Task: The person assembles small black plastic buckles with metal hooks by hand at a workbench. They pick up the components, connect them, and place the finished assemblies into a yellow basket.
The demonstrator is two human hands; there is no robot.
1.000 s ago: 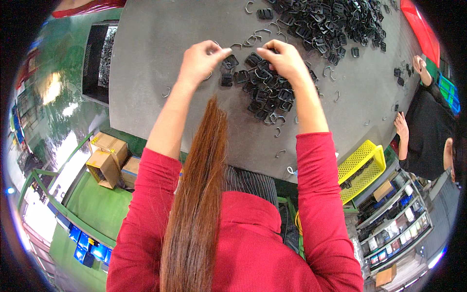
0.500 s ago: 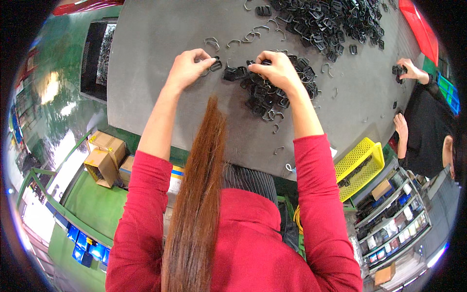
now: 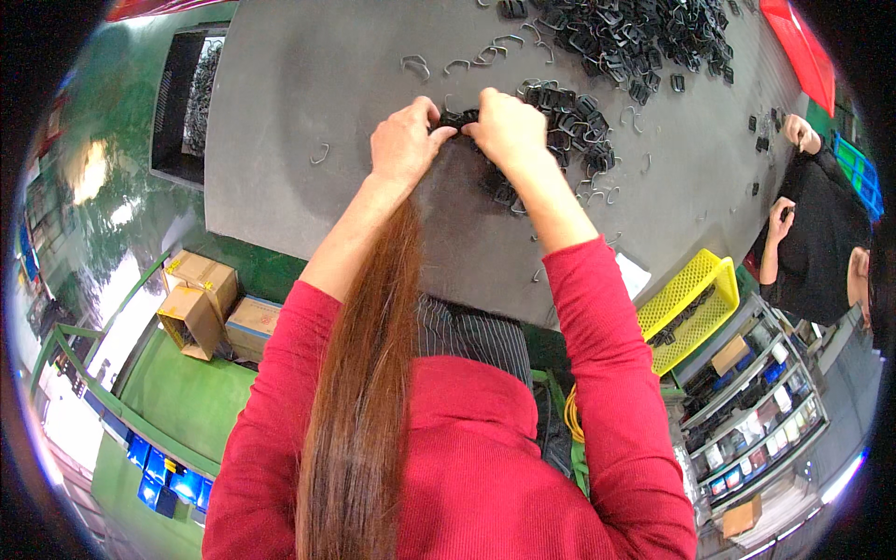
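Observation:
My left hand (image 3: 404, 142) and my right hand (image 3: 510, 129) are close together over the grey table. Between their fingertips is a short row of black plastic buckles (image 3: 458, 119), pinched at both ends. My fingers cover part of it, so how the pieces fit together is hidden. Just right of my right hand lies a small heap of similar black buckles (image 3: 581, 126). Bent metal wire hooks (image 3: 414, 65) are scattered beyond my hands, and a single wire hook (image 3: 320, 153) rests to the left.
A larger pile of black buckles (image 3: 644, 42) covers the far right of the table (image 3: 280, 121). At the right edge, a co-worker's hands (image 3: 791, 173) are near a few buckles. A yellow basket (image 3: 686, 313) stands at the near right; cardboard boxes (image 3: 201, 294) stand lower left.
My left hand has moved right to meet my right hand, which has shifted slightly left. A wire hook now shows on the table at left. The co-worker's hands have moved.

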